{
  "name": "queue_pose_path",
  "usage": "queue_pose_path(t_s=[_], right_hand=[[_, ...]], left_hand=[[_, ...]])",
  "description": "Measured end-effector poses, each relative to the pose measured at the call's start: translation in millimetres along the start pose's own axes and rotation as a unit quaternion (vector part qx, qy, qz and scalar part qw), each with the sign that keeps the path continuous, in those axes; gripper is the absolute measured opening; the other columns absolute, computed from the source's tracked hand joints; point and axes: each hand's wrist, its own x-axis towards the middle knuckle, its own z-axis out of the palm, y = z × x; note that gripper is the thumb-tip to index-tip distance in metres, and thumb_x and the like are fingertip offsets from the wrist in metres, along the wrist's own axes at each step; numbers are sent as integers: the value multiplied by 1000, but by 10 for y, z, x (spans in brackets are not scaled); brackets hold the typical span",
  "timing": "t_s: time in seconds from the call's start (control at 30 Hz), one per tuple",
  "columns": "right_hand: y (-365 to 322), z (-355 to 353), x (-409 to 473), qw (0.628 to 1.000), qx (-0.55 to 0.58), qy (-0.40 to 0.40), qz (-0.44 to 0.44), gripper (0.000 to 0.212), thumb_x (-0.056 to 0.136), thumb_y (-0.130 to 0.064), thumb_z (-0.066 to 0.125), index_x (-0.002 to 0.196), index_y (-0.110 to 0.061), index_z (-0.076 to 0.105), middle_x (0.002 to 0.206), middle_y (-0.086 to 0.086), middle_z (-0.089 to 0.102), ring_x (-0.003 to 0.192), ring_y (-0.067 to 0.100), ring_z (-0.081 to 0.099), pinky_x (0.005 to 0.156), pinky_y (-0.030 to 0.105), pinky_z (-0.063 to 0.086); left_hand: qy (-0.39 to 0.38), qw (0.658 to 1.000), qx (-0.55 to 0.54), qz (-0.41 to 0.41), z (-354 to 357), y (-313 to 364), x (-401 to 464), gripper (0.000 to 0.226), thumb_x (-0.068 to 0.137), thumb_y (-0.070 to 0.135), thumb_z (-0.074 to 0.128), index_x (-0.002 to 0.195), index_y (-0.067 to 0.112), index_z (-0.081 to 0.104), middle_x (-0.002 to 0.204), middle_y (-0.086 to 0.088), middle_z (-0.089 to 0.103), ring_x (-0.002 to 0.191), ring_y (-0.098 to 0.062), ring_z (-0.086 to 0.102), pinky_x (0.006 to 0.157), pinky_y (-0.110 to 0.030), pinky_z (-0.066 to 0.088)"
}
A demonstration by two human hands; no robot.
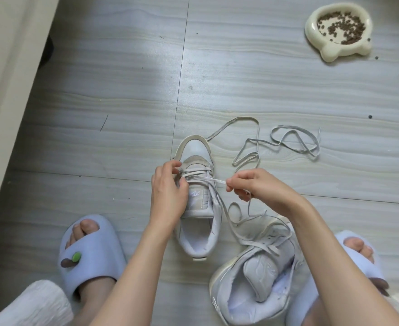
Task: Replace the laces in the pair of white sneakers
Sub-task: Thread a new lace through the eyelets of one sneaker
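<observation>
Presently, head view, sole view on record. Item one: upright white sneaker (199, 201), standing on the grey floor (123, 114) between the person's feet, toe pointing away, tongue exposed, lower eyelets crossed by lace. Item two: left hand (169, 191), fingers curled at the left eyelet row, pinching lace or eyelet flap there; exactly which is hidden by the fingers. Item three: right hand (257, 187), thumb and forefinger pinching the lace end (217, 181) drawn sideways out of the shoe, remaining fingers loosely curled. Item four: second sneaker (257, 276), tipped on its side just beside the right foot, partly laced, its lace strands trailing toward the first shoe. Item five: loose lace (288, 142), lying in slack loops on the floor beyond the shoes, apart from both. Item six: lilac slippers (90, 250), worn. Item seven: cream pet bowl (337, 50) holding kibble, well apart at upper right. Step judged in hand: threading the upright sneaker, roughly lower third done. Next move likely calls for pulling the slack through, then feeding the tip into the opposite eyelet without twisting the flat lace.
</observation>
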Motion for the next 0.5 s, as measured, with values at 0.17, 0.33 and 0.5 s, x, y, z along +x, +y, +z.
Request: queue_pose_path(t_s=[0.17, 0.33, 0.5], right_hand=[[26, -158, -69, 995, 83, 14, -48, 20, 87, -14, 60, 69, -10, 67, 52, -2, 46, 55, 12, 40, 58, 20, 32], [7, -231, -82, 991, 109, 37, -66, 18, 87, -7, 57, 72, -9, 66, 55, -1, 43, 53, 10, 35, 53, 20, 27], [72, -295, -99, 989, -66, 131, 19, 22, 81, -14, 57, 60, -17, 62, 62, 2, 43, 58, 13, 34, 50, 23, 24]], left_hand=[[-71, 984, 66, 153, 17, 297, 102, 30, 83, -1, 55, 106, 16, 64, 98, 6, 48, 96, -13, 37, 82, -12, 24], [-128, 984, 83, 93, 69, 182, 191, 38, 80, -3, 56, 115, 13, 61, 110, -5, 52, 108, -22, 47, 95, -19, 30], [-73, 997, 33, 23, 40, 68, 98, 24, 82, 11, 63, 106, 15, 60, 100, 2, 49, 93, -13, 53, 87, -25, 42]])
